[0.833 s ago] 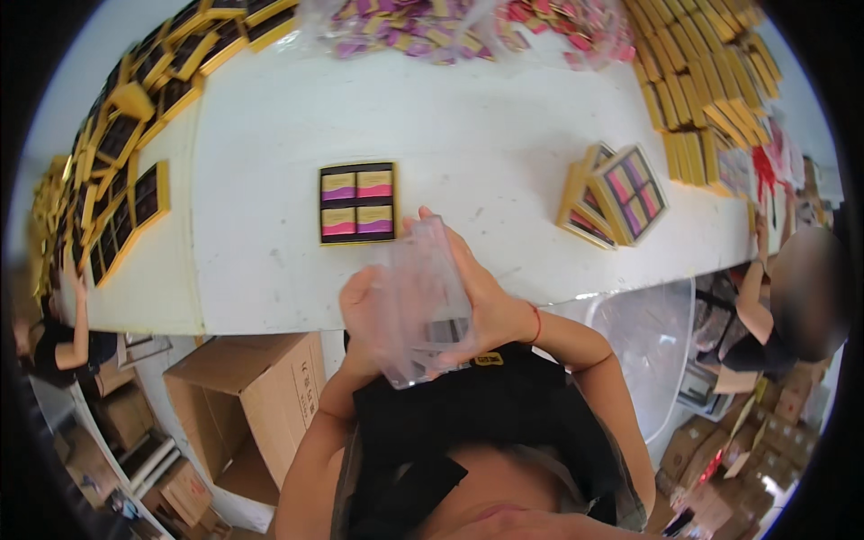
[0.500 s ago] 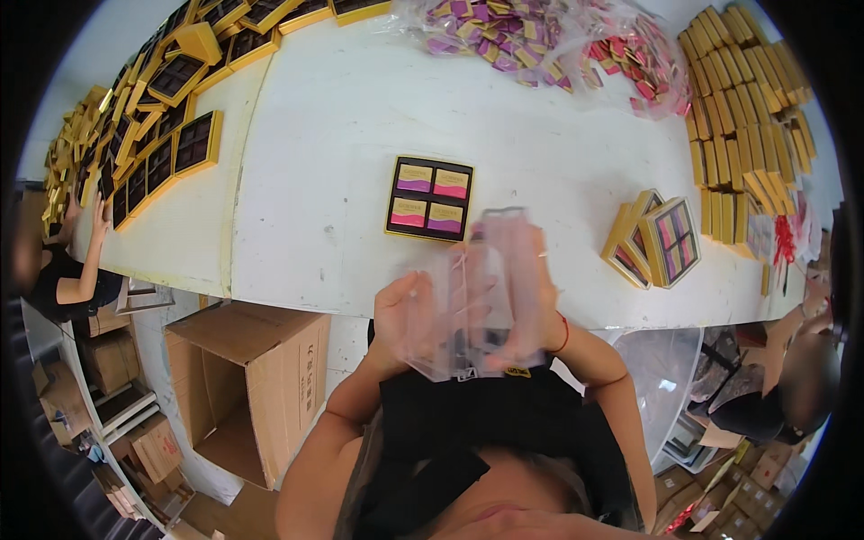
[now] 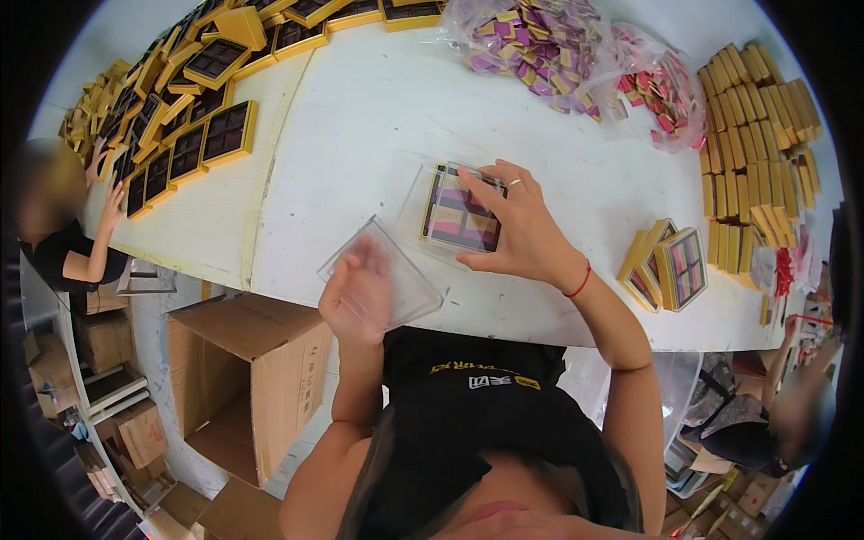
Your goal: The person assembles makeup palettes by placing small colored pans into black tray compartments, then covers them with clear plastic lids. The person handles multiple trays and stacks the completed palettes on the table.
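The left hand [image 3: 349,292] is closed around a clear, square plastic cover [image 3: 414,290] just above the counter [image 3: 346,117]; its fingers look blurred through the plastic. The right hand [image 3: 531,225] is partly open, thumb and fingers spread over a square gold-edged black box [image 3: 463,220] of pink, purple and gold packets near the counter's middle. This hand hides the box's right side. A second clear plastic cover [image 3: 409,211] shows at the box's left; how it sits is hard to make out, and whether the right hand grips cover or box, I cannot tell. Behind, a clear plastic bag of purple-and-gold packets [image 3: 540,54] is cut off by the upper edge.
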The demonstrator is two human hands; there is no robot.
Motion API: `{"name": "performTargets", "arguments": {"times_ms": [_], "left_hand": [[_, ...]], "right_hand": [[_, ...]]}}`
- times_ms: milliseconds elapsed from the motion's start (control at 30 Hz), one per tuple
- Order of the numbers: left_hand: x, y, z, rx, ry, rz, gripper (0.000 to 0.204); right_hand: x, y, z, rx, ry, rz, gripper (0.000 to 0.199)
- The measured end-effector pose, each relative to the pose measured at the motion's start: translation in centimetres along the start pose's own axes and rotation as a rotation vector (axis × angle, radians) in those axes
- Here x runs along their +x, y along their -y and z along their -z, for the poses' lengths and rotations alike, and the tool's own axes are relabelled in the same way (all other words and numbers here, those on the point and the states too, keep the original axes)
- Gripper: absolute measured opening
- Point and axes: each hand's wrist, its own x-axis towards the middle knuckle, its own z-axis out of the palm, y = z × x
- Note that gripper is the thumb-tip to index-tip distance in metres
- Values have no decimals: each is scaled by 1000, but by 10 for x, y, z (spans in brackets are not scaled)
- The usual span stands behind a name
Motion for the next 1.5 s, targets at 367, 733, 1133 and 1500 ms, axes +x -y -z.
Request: {"name": "performTargets", "arguments": {"times_ms": [367,733,1133,1500], "left_hand": [[8,8,-28,228,-136,200,50],[9,-5,-19,480,-80,360,49],[-13,-41,-37,845,-61,251,87],[33,-106,-15,935,-116,-14,79]], "right_hand": [[-68,-27,30,73,-336,-365,92],[-64,-29,20,193,-227,-318,94],[-41,-17,16,171,-230,-67,91],[14,-20,12,-130,236,90,89]]}}
